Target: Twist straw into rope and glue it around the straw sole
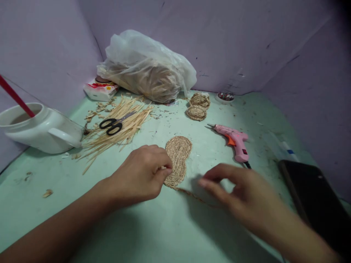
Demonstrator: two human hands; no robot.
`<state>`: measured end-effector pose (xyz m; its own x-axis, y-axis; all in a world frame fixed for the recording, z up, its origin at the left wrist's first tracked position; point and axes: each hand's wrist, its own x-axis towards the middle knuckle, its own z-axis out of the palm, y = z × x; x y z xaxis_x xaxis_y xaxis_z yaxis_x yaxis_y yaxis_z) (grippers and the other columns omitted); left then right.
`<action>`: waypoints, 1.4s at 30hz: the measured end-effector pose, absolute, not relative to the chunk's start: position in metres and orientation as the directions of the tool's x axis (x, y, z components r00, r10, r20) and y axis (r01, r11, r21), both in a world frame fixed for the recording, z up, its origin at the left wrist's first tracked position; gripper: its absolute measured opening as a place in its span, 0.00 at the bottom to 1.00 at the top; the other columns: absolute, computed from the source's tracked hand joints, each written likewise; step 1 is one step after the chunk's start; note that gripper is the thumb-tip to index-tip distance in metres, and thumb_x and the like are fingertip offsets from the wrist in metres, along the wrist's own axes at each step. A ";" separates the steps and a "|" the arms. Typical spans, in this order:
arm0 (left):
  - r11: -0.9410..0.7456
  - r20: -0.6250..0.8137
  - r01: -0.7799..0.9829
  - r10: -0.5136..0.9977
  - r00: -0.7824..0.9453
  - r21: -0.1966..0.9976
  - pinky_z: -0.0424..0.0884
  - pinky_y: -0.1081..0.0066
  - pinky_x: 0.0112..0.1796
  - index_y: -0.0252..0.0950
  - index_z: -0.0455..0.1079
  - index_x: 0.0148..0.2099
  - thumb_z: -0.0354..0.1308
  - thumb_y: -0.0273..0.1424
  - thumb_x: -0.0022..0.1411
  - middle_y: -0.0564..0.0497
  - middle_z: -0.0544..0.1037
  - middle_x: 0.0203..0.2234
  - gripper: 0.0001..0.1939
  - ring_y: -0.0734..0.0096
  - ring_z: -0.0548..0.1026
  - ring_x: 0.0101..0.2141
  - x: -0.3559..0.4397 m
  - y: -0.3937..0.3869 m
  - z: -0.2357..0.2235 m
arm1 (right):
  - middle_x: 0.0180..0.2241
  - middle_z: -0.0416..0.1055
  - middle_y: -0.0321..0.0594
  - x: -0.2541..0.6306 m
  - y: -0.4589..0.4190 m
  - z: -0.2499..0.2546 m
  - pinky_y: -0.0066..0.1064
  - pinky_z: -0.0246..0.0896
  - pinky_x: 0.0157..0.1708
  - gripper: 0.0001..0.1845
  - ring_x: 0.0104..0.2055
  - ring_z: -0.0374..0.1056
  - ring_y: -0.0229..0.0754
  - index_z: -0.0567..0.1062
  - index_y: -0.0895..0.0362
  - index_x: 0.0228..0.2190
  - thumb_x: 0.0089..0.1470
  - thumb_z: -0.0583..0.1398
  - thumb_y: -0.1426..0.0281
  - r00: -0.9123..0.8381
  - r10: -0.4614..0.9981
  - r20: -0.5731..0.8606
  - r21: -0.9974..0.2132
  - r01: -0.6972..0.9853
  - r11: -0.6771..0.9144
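Observation:
A coiled braided straw sole (179,155), shaped like a figure eight, lies flat on the pale green table. My left hand (145,170) is at its lower left edge, thumb and forefinger pinched against that rim; the fingertips partly hide it. From the sole's lower end a loose braid tail (189,193) runs right and passes beneath my right hand (233,186). That hand is slightly blurred above the table, its thumb and forefinger drawn together; whatever lies between them is too small to see. A pink glue gun (233,140) with an orange trigger rests on its side beyond the right hand.
Black-handled scissors (113,126) lie on a pile of straw strips (109,144). At left is a tipped white jug (57,129). Behind stand a filled plastic bag (150,69), coiled straw rounds (196,113) and a small dish (225,96). A dark phone (315,204) lies at right.

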<state>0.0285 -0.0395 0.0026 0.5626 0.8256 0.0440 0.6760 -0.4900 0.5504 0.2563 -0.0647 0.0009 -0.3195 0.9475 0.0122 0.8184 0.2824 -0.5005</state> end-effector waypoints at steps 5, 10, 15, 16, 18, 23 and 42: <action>-0.465 -0.018 0.668 0.813 0.582 0.581 0.64 0.69 0.36 0.35 0.70 0.29 0.52 0.26 0.56 0.51 0.73 0.28 0.06 0.70 0.69 0.33 0.035 -0.039 -0.013 | 0.23 0.71 0.37 0.226 -0.086 -0.029 0.32 0.54 0.23 0.07 0.25 0.67 0.44 0.74 0.53 0.23 0.48 0.60 0.64 -0.370 0.929 0.025 -0.339 0.871 0.356; -0.474 -0.085 0.662 0.774 0.628 0.580 0.63 0.68 0.36 0.36 0.71 0.29 0.56 0.30 0.54 0.51 0.73 0.29 0.04 0.69 0.68 0.34 0.034 -0.039 -0.014 | 0.21 0.70 0.35 0.229 -0.083 -0.038 0.29 0.50 0.20 0.07 0.21 0.65 0.40 0.71 0.56 0.25 0.52 0.57 0.68 -0.366 0.919 0.146 -0.388 0.833 0.394; -0.516 -0.098 0.679 0.755 0.648 0.522 0.60 0.65 0.38 0.36 0.69 0.26 0.59 0.28 0.50 0.52 0.72 0.32 0.03 0.67 0.68 0.35 0.033 -0.040 -0.011 | 0.22 0.67 0.37 0.229 -0.080 -0.039 0.28 0.53 0.22 0.07 0.22 0.63 0.37 0.69 0.58 0.25 0.53 0.54 0.73 -0.403 0.891 0.208 -0.474 0.756 0.452; -0.522 -0.095 0.685 0.756 0.647 0.509 0.60 0.64 0.38 0.35 0.68 0.25 0.59 0.27 0.50 0.52 0.72 0.31 0.04 0.67 0.68 0.35 0.034 -0.040 -0.012 | 0.22 0.67 0.37 0.229 -0.080 -0.040 0.28 0.53 0.23 0.07 0.23 0.62 0.37 0.68 0.58 0.25 0.54 0.53 0.73 -0.411 0.886 0.216 -0.475 0.748 0.463; -0.527 -0.089 0.694 0.762 0.642 0.490 0.59 0.64 0.37 0.35 0.67 0.24 0.58 0.26 0.50 0.52 0.71 0.30 0.05 0.68 0.67 0.34 0.035 -0.041 -0.014 | 0.23 0.66 0.37 0.229 -0.078 -0.041 0.28 0.54 0.23 0.07 0.23 0.61 0.37 0.68 0.58 0.26 0.54 0.53 0.73 -0.425 0.879 0.216 -0.481 0.738 0.474; -0.531 -0.070 0.696 0.769 0.635 0.483 0.58 0.64 0.36 0.35 0.66 0.22 0.56 0.28 0.52 0.52 0.70 0.28 0.08 0.69 0.67 0.32 0.038 -0.043 -0.016 | 0.22 0.65 0.36 0.228 -0.073 -0.042 0.28 0.53 0.23 0.05 0.23 0.61 0.37 0.68 0.57 0.26 0.53 0.55 0.73 -0.393 0.904 0.167 -0.529 0.738 0.419; -0.534 -0.072 0.692 0.764 0.641 0.486 0.57 0.64 0.36 0.35 0.64 0.21 0.55 0.27 0.52 0.52 0.69 0.28 0.08 0.70 0.65 0.31 0.038 -0.042 -0.018 | 0.27 0.71 0.38 0.234 -0.055 -0.039 0.33 0.58 0.32 0.07 0.30 0.65 0.41 0.71 0.56 0.28 0.50 0.54 0.77 -0.404 0.905 0.136 -0.565 0.719 0.406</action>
